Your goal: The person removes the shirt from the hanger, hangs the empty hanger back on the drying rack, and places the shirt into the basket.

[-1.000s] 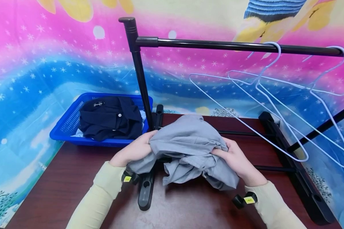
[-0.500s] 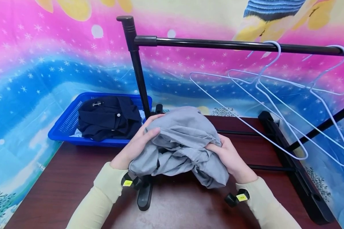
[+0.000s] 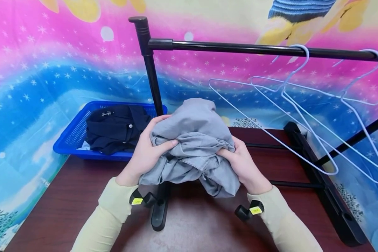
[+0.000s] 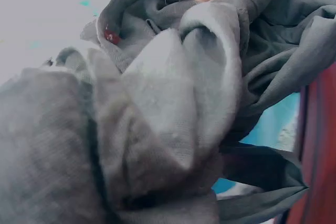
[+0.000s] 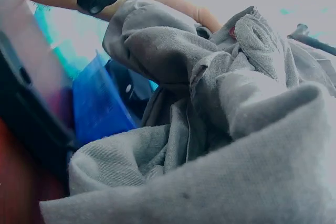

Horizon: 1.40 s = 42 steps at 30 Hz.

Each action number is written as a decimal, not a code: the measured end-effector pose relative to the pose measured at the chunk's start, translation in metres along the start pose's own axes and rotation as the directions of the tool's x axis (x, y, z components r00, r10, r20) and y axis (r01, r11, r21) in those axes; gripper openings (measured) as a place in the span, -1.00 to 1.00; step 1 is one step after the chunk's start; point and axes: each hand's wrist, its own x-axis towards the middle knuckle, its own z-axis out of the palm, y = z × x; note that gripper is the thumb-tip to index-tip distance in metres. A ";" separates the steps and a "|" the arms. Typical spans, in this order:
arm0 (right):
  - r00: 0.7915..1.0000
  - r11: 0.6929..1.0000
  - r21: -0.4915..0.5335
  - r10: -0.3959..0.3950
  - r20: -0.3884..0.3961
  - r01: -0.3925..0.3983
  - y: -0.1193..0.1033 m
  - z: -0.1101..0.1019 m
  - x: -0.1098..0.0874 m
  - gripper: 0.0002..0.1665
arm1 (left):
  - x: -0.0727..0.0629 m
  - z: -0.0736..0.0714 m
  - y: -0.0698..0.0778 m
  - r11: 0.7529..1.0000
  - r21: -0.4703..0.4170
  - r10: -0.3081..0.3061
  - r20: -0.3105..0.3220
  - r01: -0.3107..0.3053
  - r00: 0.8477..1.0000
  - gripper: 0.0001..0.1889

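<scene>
A bunched grey garment (image 3: 195,136) is held up above the table between both hands. My left hand (image 3: 148,150) grips its left side, thumb lying across the front folds and the other fingers behind the cloth. On the opposite side my right hand (image 3: 244,164) pinches the fabric, thumb in front and fingertips hidden. Loose folds hang below the hands. Grey cloth (image 4: 163,93) fills most of the left wrist view, and the garment's folds (image 5: 178,56) fill much of the right wrist view too. What kind of garment it is cannot be told from the crumpled cloth.
A blue plastic basket (image 3: 69,141) at the back left holds a dark navy buttoned garment (image 3: 113,129) and something light blue. A black clothes rack (image 3: 208,46) stands on the dark red-brown table (image 3: 82,196). Light purple wire hangers (image 3: 289,87) hang from its rail at right.
Both hands have raised the grey garment, and the right hand has moved left, closer to the left hand. The left hand has shifted its hold, its thumb now over the front folds.
</scene>
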 end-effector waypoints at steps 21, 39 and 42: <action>0.966 0.977 0.050 -0.211 0.147 0.206 -0.031 0.065 0.032 -0.58 | -0.023 -0.063 0.052 0.993 -0.060 0.095 -0.101 -0.102 0.990 -0.34; 0.946 0.951 0.304 -0.154 0.285 0.063 -0.031 0.115 0.065 -0.15 | -0.032 -0.102 0.061 0.969 -0.162 0.128 -0.320 -0.187 0.939 -0.38; 0.945 0.944 0.326 -0.149 0.290 0.048 -0.032 0.121 0.068 -0.35 | -0.030 -0.106 0.060 0.966 -0.157 0.137 -0.363 -0.205 0.922 -0.39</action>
